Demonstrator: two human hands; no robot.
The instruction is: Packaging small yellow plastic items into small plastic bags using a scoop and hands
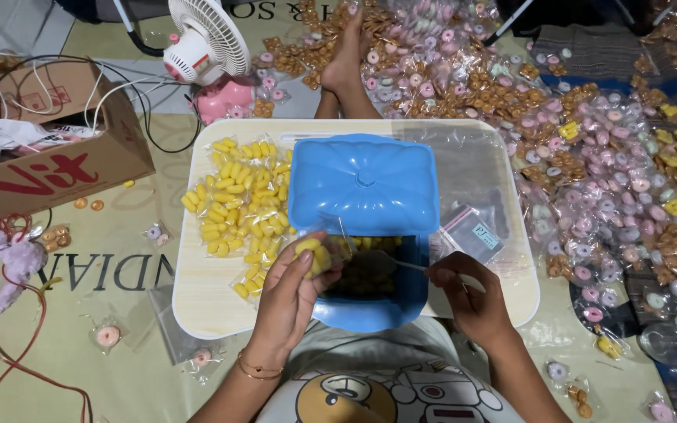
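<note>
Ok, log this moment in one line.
left hand: holds small clear bag of yellow pieces | right hand: holds spoon | over blue container

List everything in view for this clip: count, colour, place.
tray table: one, pale wood, centre
box: one, blue, on table, lid slid back
yellow packets: a heap, on table left of box
empty bags: a few, clear, table right
filled packets: hundreds, pink and orange, floor at top and right
fan: one, white, top left
carton: one, brown, left
headband: one, lilac, far left
foot: one, top centre
left hand: holds a small bag of yellow pieces
right hand: holds a thin stick over the box
</note>
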